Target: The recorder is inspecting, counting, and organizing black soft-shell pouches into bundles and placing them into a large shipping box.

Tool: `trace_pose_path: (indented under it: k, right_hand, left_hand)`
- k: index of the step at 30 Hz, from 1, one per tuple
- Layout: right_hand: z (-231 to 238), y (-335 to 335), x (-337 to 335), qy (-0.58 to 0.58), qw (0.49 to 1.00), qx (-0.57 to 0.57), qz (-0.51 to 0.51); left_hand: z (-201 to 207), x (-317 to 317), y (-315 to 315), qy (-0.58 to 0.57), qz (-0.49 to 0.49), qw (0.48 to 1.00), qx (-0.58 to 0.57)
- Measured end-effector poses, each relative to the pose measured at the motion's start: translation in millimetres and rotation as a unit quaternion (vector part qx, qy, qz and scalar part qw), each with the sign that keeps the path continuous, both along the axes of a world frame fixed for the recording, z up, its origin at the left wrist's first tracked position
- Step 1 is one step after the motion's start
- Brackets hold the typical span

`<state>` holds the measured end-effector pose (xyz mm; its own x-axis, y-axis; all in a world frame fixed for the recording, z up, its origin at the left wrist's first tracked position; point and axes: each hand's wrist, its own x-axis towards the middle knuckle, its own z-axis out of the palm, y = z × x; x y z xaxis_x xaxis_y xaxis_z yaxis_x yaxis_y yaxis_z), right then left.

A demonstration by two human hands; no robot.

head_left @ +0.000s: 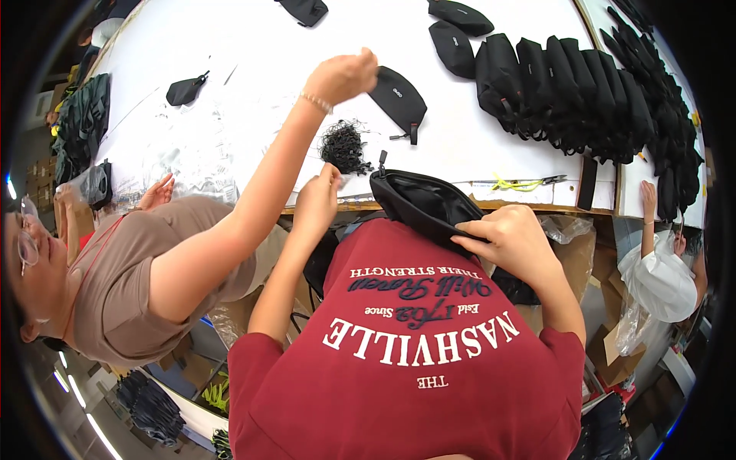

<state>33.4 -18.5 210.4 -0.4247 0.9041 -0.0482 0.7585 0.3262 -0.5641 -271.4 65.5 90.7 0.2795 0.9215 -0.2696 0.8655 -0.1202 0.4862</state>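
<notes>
My right hand (510, 239) is closed on the rim of a black zip pouch (425, 207), which gapes open at the table's front edge. The pouch's zipper pull (382, 159) sticks up at its left end. My left hand (318, 201) is beside a pile of black thread scraps (344, 147), its fingers pinched together. Whatever is between them is too small to tell. Beyond the pile, a co-worker's hand (345, 75) reaches over the table next to another black pouch (399, 100) lying flat.
The white table (268, 46) bears a row of stuffed black pouches (563, 92) at right and a small black pouch (186, 90) at left. Yellow-handled snips (529, 182) lie near the front edge. A co-worker (165, 268) stands close on my left; another person (663, 268) is at far right.
</notes>
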Motion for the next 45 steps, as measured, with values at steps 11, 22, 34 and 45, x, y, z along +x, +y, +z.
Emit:
trace_pose_path:
  k: [11, 22, 34, 45]
  right_hand:
    - [5.9, 2.7, -10.0, -0.058, 0.995, 0.057, 0.062]
    - [10.2, 9.7, -39.7, 0.12, 0.956, 0.245, -0.11]
    - [-11.2, -4.3, -50.8, 0.29, 0.904, 0.132, -0.287]
    - [-5.7, -14.2, -51.5, 0.379, 0.89, 0.186, -0.172]
  left_hand:
    - [91.6, 63.8, -13.9, -0.226, -0.291, 0.901, 0.228]
    - [68.6, 72.8, -26.3, -0.716, 0.156, 0.582, -0.352]
    - [80.2, 97.2, 1.2, -0.763, 0.194, 0.514, -0.342]
    - [62.5, 85.5, 4.1, -0.819, -0.005, 0.469, -0.33]
